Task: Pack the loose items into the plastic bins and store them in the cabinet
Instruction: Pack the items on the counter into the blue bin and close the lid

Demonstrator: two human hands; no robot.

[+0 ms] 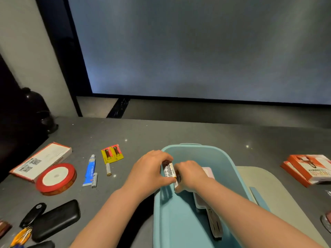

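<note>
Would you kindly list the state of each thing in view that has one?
Light blue plastic bin: open-topped, partly filled.
White batteries: held over the bin.
Left hand: gripping batteries.
Right hand: gripping batteries.
Blue-and-white tube: capped, lying loose.
Red ribbon spool: lying flat.

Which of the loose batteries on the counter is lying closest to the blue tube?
The white battery lying right against the blue tube's lower end. The other loose one, with a gold tip, lies apart, just below the yellow battery pack.
</note>
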